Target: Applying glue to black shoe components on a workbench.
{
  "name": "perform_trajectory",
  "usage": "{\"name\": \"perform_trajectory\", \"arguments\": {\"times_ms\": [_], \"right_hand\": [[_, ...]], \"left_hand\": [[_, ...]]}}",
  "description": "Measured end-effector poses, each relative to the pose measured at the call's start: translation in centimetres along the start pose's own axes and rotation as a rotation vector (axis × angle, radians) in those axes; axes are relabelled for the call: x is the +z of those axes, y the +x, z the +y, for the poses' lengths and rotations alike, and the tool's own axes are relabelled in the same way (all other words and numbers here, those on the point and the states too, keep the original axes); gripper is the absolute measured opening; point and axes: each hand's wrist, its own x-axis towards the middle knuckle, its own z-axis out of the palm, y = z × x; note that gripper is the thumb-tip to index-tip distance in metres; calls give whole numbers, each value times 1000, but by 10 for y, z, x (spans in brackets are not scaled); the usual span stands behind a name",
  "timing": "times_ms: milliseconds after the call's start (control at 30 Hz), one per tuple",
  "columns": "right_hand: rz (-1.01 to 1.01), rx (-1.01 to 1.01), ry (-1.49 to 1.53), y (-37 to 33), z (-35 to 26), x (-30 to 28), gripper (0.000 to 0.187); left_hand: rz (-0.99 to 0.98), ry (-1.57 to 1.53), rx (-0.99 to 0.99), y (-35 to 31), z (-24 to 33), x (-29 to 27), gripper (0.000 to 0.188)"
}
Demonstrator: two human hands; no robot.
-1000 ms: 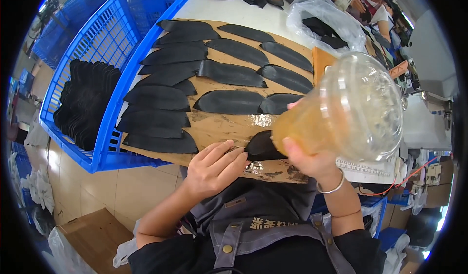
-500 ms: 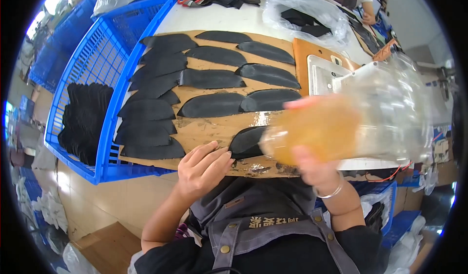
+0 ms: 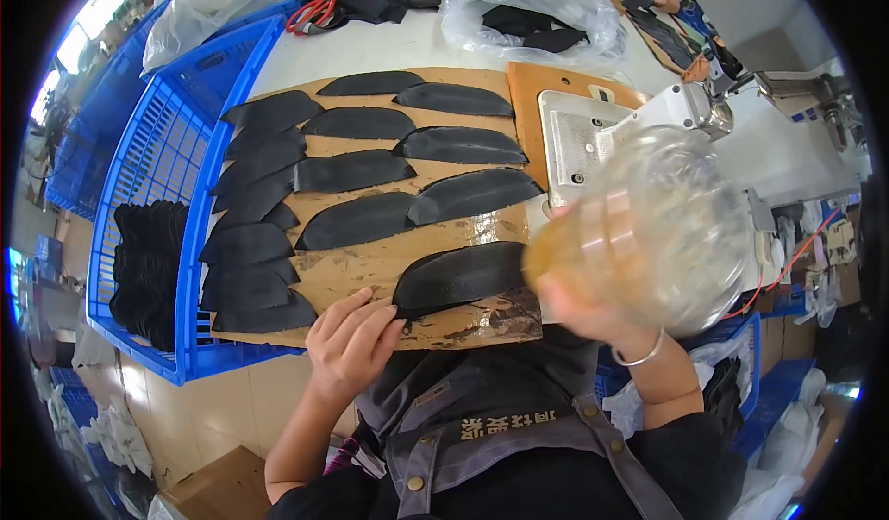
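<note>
black piece lies near the front of the cardboard; left hand has its fingers together at the piece's left end, pinching or not i cannot tell; right hand has its fingers clamped on a clear tub; the step looks like pressing the piece down; the next move seems to call for even pressure.

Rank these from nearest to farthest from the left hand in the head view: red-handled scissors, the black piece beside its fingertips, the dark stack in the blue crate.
1. Black piece: just right of the left hand, by its fingertips.
2. Dark stack: off to the left, inside the blue crate.
3. Red-handled scissors: toward the white table's far side.
</note>
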Motion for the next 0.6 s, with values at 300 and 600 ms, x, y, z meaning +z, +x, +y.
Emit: {"name": "perform_trajectory", "arguments": {"times_ms": [300,600], "right_hand": [[714,311,922,-22,28,-59,53],[575,362,1112,-35,49,-50,55]], "left_hand": [[-18,-20,-40,56,34,-3,37],[-625,-182,-3,116,62,40,53]]}}
